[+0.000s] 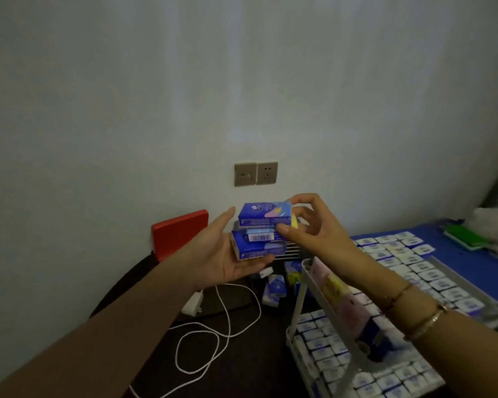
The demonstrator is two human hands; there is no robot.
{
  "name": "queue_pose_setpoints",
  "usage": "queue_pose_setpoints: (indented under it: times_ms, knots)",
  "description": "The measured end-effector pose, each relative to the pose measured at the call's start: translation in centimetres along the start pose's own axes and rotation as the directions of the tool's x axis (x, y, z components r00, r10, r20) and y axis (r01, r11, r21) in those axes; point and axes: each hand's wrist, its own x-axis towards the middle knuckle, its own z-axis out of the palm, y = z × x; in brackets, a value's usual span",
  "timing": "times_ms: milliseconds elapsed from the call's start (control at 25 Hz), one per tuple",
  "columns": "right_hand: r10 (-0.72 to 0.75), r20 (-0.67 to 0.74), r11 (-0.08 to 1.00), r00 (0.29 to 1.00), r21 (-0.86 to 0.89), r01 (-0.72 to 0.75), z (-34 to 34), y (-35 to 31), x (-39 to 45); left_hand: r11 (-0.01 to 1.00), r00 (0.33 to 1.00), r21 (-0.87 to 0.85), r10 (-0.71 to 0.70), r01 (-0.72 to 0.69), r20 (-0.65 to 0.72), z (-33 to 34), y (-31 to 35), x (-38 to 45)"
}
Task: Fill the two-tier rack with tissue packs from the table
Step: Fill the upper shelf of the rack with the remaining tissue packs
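Observation:
My left hand (213, 254) is held palm up in front of the wall and cradles a small stack of blue tissue packs (256, 245). Above it my right hand (311, 225) pinches the top blue pack (263, 215) between thumb and fingers, with a yellow pack edge showing behind. The white two-tier rack (305, 288) stands at lower right, under my right forearm. Both tiers are packed with rows of white-topped packs (325, 354). A few loose packs (273, 288) stand on the dark table just left of the rack.
A white cable (227, 320) with a charger loops over the dark table (242, 369). A red case (179, 234) leans against the wall at left. Two wall sockets (256, 173) sit above. A green item (466, 237) and a plastic bag lie on the blue surface at far right.

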Motion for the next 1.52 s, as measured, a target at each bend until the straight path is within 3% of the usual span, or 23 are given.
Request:
queue_pose_setpoints:
  times_ms: [200, 320, 480, 600, 720, 800, 840, 960, 1000, 1080, 1200, 1240, 1520]
  knots:
    - [-0.046, -0.015, 0.994, 0.999, 0.094, 0.047, -8.6, 1.8, -0.6, 0.992, 0.997, 0.125, 0.001, -0.011, 0.078, 7.8, -0.6, 5.1]
    - [-0.072, -0.001, 0.996, 0.997, 0.059, 0.072, -15.1, 3.2, -1.0, 0.980, 0.996, 0.199, 0.007, -0.025, 0.091, 13.2, -1.4, 9.0]
    - [0.068, 0.096, 0.998, 0.993, -0.025, -0.066, -23.3, 4.3, -1.7, 0.917, 0.997, 0.398, -0.012, -0.017, 0.070, 19.0, -2.8, 13.8]
    - [0.199, 0.201, 0.980, 0.959, -0.042, -0.195, -29.1, 4.6, -1.7, 0.717, 0.994, 0.689, 0.069, -0.105, 0.080, 23.3, -4.3, 16.4]
    - [0.319, 0.314, 0.941, 0.894, -0.217, -0.260, -32.6, 5.1, -2.0, 0.501, 0.979, 0.845, 0.163, -0.186, 0.119, 26.5, -5.5, 17.9]
    - [0.337, 0.307, 0.914, 0.890, -0.333, -0.231, -34.2, 5.9, -2.7, 0.312, 0.966, 0.924, 0.201, -0.220, 0.162, 27.7, -6.6, 19.1]
    - [0.326, 0.297, 0.907, 0.897, -0.366, -0.208, -34.9, 6.2, -3.2, 0.263, 0.956, 0.932, 0.221, -0.249, 0.193, 28.1, -7.3, 19.6]
    - [0.299, 0.254, 0.907, 0.920, -0.376, -0.191, -37.3, 6.7, -5.1, 0.297, 0.942, 0.902, 0.221, -0.312, 0.253, 28.6, -8.8, 20.6]
    - [0.301, 0.235, 0.907, 0.924, -0.371, -0.201, -38.0, 7.0, -5.8, 0.266, 0.942, 0.910, 0.202, -0.317, 0.269, 28.5, -9.1, 20.7]
    - [0.340, 0.214, 0.892, 0.916, -0.380, -0.243, -38.9, 7.8, -7.3, 0.092, 0.949, 0.950, 0.132, -0.298, 0.285, 27.7, -9.9, 21.1]
    - [0.381, 0.240, 0.871, 0.893, -0.419, -0.259, -38.7, 10.1, -8.4, -0.263, 0.967, 0.934, 0.019, -0.241, 0.255, 25.8, -11.7, 21.9]
    - [0.374, 0.240, 0.871, 0.896, -0.422, -0.251, -38.3, 10.9, -8.5, -0.331, 0.974, 0.918, -0.009, -0.218, 0.228, 25.3, -12.4, 22.2]
    - [0.252, 0.180, 0.841, 0.951, -0.527, -0.123, -35.8, 13.1, -8.0, -0.426, 0.979, 0.886, 0.000, -0.183, 0.202, 23.1, -14.2, 23.3]
